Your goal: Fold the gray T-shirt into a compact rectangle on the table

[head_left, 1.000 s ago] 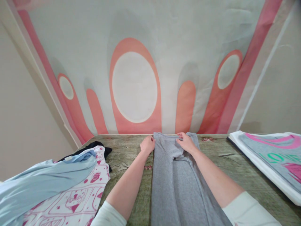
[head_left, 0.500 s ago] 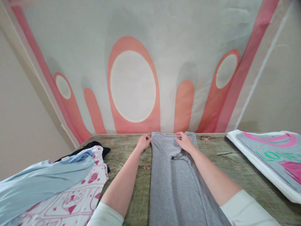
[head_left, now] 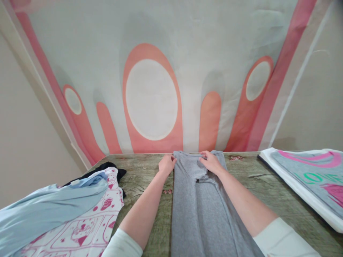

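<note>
The grey shirt (head_left: 184, 210) is lying lengthwise on the table (head_left: 144, 217), its collar reaching the far edge. Your left hand (head_left: 166, 164) is resting at its left edge, fingers bunched; your right hand (head_left: 211, 163) is lying on it beside the collar, fingers half bent. Whether either is pinching cloth, I cannot tell. Leftward, a blue shirt (head_left: 59, 203) is covering part of a printed shirt (head_left: 107, 207).

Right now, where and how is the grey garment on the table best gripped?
Probably by its far left corner and far right corner, one hand from each side: the grey garment lies in a long, narrow strip pointing away. The left hand is at the left corner; the right hand touches the far end.
</note>
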{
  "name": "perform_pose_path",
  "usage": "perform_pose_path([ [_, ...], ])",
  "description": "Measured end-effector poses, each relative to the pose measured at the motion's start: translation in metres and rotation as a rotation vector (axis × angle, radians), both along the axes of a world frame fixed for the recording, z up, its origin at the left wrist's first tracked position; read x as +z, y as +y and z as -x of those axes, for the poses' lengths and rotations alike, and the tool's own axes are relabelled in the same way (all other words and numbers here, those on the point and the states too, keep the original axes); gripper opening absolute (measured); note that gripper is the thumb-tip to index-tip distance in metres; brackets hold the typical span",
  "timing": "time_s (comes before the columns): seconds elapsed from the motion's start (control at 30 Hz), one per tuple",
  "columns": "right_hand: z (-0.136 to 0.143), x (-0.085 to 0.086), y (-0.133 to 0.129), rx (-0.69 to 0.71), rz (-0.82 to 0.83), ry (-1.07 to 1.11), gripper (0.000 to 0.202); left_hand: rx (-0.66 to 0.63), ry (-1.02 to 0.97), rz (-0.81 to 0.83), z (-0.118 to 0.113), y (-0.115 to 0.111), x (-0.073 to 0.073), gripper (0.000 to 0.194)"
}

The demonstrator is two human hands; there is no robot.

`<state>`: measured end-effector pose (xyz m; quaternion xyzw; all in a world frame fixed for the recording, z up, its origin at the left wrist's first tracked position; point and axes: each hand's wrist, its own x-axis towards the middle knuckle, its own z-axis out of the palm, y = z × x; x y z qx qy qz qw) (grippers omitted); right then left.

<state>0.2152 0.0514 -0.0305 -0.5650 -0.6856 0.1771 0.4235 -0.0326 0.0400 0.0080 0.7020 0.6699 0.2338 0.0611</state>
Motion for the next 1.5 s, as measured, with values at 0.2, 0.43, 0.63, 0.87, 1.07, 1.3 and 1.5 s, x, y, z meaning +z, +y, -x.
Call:
perform_pose_path([
  [0.2,0.000,-0.002,0.001,0.030,0.014,-0.012,0.034,0.027,0.021,0.022,-0.001,0.001,-0.001,0.015],
  [0.43,0.000,-0.002,0.001,0.035,0.016,-0.012,0.031,0.055,-0.012,0.004,0.012,0.010,-0.001,0.013],
  [0.63,-0.001,-0.005,0.004,0.021,0.011,-0.013,0.029,0.038,-0.027,0.045,0.017,0.011,0.002,0.012],
  [0.87,-0.001,-0.005,0.004,0.011,0.014,-0.022,0.030,0.024,0.064,0.188,0.006,0.001,0.024,0.021],
  [1.07,-0.001,-0.003,0.002,0.005,0.016,-0.025,0.031,-0.046,0.097,0.411,-0.007,-0.015,0.038,0.018],
  [1.3,-0.001,-0.003,0.002,0.003,0.017,-0.027,0.030,-0.053,0.011,0.541,0.001,-0.019,0.048,0.018],
  [1.5,-0.001,-0.006,0.004,0.002,0.016,-0.029,0.031,-0.054,-0.067,0.609,0.016,-0.020,0.048,0.021],
])
